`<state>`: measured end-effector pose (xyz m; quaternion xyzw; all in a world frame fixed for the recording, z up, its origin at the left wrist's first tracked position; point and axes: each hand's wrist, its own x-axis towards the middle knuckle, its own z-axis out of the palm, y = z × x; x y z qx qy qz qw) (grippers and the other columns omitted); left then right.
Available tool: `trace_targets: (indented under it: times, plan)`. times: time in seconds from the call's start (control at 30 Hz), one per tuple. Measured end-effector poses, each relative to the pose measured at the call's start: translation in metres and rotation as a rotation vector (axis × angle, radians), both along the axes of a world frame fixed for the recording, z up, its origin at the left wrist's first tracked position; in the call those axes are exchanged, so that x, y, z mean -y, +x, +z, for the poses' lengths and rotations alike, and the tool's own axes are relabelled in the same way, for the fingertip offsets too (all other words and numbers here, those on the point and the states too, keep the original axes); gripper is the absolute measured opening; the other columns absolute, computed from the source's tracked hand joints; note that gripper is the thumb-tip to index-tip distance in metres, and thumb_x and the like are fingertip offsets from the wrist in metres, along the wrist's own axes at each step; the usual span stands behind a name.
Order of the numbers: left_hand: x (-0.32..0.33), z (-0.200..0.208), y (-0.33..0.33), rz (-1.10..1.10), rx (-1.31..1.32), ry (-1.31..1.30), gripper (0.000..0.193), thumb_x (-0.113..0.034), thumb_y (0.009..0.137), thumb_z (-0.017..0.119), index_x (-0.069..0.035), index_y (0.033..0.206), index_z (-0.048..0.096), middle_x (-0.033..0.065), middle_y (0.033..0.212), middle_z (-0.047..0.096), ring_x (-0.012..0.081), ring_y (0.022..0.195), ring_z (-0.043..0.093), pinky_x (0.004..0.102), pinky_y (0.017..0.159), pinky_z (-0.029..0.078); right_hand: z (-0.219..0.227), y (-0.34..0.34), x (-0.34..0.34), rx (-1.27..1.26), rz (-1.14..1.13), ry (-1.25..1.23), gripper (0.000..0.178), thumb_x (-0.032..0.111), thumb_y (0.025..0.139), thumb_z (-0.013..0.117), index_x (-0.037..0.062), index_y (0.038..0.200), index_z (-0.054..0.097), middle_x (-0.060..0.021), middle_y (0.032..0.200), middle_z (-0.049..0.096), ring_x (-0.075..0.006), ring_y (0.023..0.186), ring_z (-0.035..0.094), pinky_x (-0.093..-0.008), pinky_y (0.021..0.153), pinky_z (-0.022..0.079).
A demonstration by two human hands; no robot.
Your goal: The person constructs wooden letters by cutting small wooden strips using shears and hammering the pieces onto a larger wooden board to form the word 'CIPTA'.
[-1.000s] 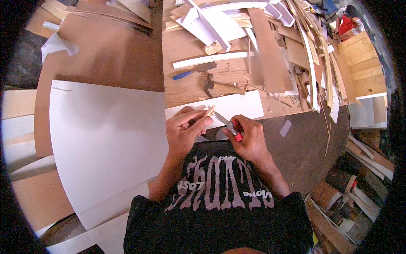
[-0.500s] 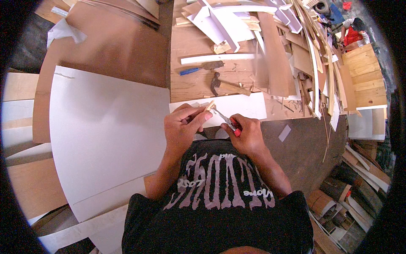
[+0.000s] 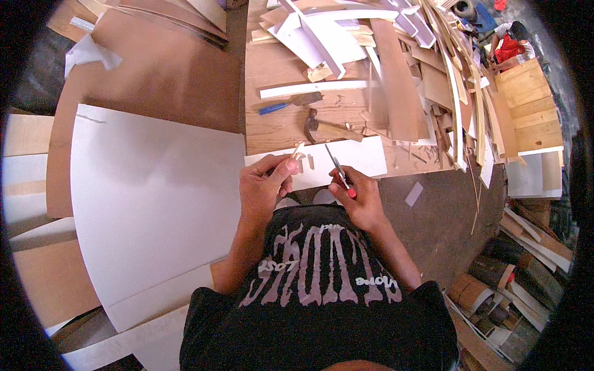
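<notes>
My left hand pinches a small pale sliver of wood between thumb and fingertips, its tip pointing up. In my right hand is a slim knife with a red handle and a long thin grey blade pointing away from me. The blade stands apart from the wood. Both hands are in front of my chest, over the near edge of a white board strip on the workbench. Just beyond the strip lies a claw hammer with a wooden handle. Farther back is a blue-handled tool with a dark flat blade.
Wood and white board offcuts are heaped on the bench's right side. A large white panel lies at left over brown sheets. Scraps and a round drum-like piece crowd the lower right. Another person works at the far right.
The knife's blade has come away from the wood sliver and now points more straight ahead. My left hand has shifted slightly left, still pinching the sliver.
</notes>
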<state>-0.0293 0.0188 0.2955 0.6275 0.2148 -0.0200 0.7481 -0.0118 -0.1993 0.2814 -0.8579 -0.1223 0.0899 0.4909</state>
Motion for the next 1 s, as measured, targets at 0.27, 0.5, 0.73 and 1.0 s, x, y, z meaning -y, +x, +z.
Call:
trace_targets:
  times: [0.27,0.5,0.73,1.0]
  plan:
    - [0.001,0.008,0.000,-0.050,0.027,-0.012,0.029,-0.023,0.095,0.070,0.004,0.106,0.073,0.0052,0.077,0.069,0.0090,0.056,0.057,0.0219,0.048,0.040,0.019,0.003,-0.001,-0.099,0.029,-0.052,0.036,0.030,0.090,0.072,-0.0010,0.107,0.064,-0.0165,0.082,0.066,-0.0290,0.071,0.064,-0.0383,0.069,0.052]
    - [0.003,-0.038,0.001,-0.061,0.156,0.016,0.035,-0.028,0.102,0.059,0.003,0.115,0.071,0.0085,0.088,0.074,0.0104,0.067,0.061,0.0237,0.058,0.046,-0.020,0.012,0.002,-0.110,-0.031,-0.102,0.042,0.030,0.090,0.073,-0.0004,0.117,0.062,-0.0133,0.087,0.066,-0.0226,0.078,0.064,-0.0363,0.074,0.052]
    - [0.000,-0.129,-0.017,0.074,-0.073,0.066,0.030,-0.022,0.100,0.062,0.001,0.120,0.066,0.0095,0.090,0.076,0.0095,0.074,0.065,0.0236,0.064,0.048,-0.113,0.033,0.040,-0.253,-0.167,-0.311,0.056,0.028,0.086,0.075,0.0013,0.130,0.056,-0.0158,0.097,0.067,-0.0267,0.088,0.065,-0.0381,0.083,0.052]
    - [0.028,-0.162,-0.026,0.138,-0.135,-0.063,0.027,-0.021,0.099,0.063,0.000,0.117,0.066,0.0112,0.105,0.075,0.0137,0.087,0.069,0.0278,0.075,0.052,-0.185,0.163,0.069,0.259,-0.144,-0.714,0.060,0.033,0.078,0.081,0.0074,0.128,0.059,-0.0211,0.104,0.064,-0.0395,0.097,0.063,-0.0493,0.084,0.052]
